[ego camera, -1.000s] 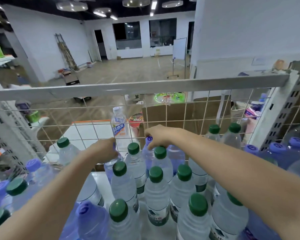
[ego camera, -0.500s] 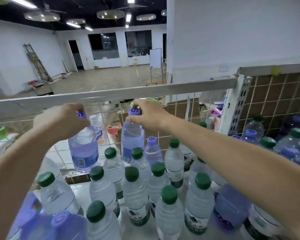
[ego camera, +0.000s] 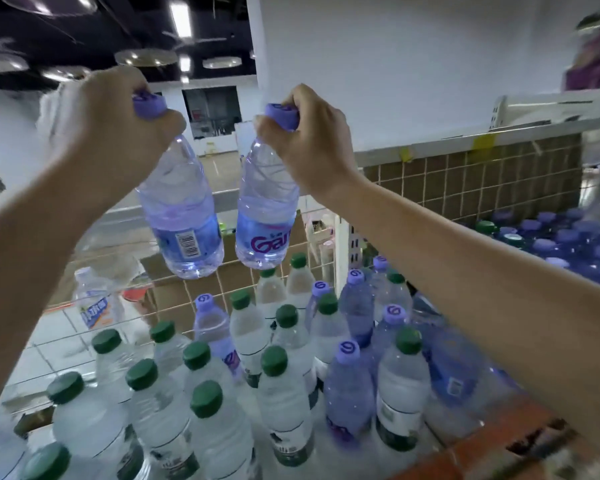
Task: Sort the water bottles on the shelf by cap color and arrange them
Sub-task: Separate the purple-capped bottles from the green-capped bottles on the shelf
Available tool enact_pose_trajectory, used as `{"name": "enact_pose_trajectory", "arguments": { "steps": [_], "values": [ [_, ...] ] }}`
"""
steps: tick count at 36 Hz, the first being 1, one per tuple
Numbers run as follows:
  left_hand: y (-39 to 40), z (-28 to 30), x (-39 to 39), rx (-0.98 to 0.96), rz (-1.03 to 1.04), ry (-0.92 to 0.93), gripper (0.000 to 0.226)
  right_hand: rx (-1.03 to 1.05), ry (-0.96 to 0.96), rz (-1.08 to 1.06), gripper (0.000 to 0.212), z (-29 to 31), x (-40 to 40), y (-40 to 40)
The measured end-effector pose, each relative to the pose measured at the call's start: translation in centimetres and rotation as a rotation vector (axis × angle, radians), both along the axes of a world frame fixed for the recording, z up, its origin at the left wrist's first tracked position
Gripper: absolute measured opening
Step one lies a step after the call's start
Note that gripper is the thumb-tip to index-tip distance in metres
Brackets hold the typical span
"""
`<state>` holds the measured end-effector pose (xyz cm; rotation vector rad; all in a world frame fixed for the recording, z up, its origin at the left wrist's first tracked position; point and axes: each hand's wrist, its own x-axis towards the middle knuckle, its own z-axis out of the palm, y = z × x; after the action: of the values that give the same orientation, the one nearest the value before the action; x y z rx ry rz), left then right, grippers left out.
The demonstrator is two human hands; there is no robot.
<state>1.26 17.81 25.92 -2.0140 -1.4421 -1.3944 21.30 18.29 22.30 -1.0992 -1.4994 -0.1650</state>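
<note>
My left hand (ego camera: 108, 119) grips the neck and purple cap of a purple-cap bottle (ego camera: 181, 216) that hangs high above the shelf. My right hand (ego camera: 312, 140) grips the cap of a second purple-cap bottle (ego camera: 265, 220) with a purple label, hanging beside the first. Below them stand several green-cap bottles (ego camera: 274, 386) mixed with a few purple-cap bottles (ego camera: 347, 386). At the far right, a group of several purple-cap bottles (ego camera: 565, 240) fills the neighbouring shelf bay.
A white wire mesh back (ego camera: 174, 282) closes the shelf behind the bottles. A white perforated upright (ego camera: 343, 251) divides the two bays. A brown gridded panel (ego camera: 465, 181) backs the right bay. A lone white-cap bottle (ego camera: 97, 303) stands beyond the mesh.
Both hands have lifted their purple-cap bottles from among the green-cap ones to well above the shelf. The view has swung right, bringing the purple-cap bay into sight.
</note>
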Motion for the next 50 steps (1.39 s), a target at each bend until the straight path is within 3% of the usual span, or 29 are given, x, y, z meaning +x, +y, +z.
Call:
{"name": "enact_pose_trajectory", "arguments": {
  "steps": [7, 23, 34, 50],
  "values": [
    [-1.1, -1.1, 12.6, -0.091, -0.152, -0.033, 0.027, -0.027, -0.044, -0.108, 0.027, -0.4, 11.0, -2.5],
    [-3.3, -2.8, 38.1, -0.145, -0.176, -0.045, 0.026, -0.066, -0.079, -0.322, 0.025, 0.3, 36.5, -6.7],
    [0.6, -3.5, 50.2, -0.188, -0.244, 0.054, 0.028, -0.124, -0.068, -0.434, 0.025, -1.7, 48.7, -5.0],
    [8.1, -3.8, 65.7, -0.184, -0.343, 0.035, 0.029, -0.172, -0.068, -0.613, 0.026, -2.7, 63.7, 0.5]
  ]
}}
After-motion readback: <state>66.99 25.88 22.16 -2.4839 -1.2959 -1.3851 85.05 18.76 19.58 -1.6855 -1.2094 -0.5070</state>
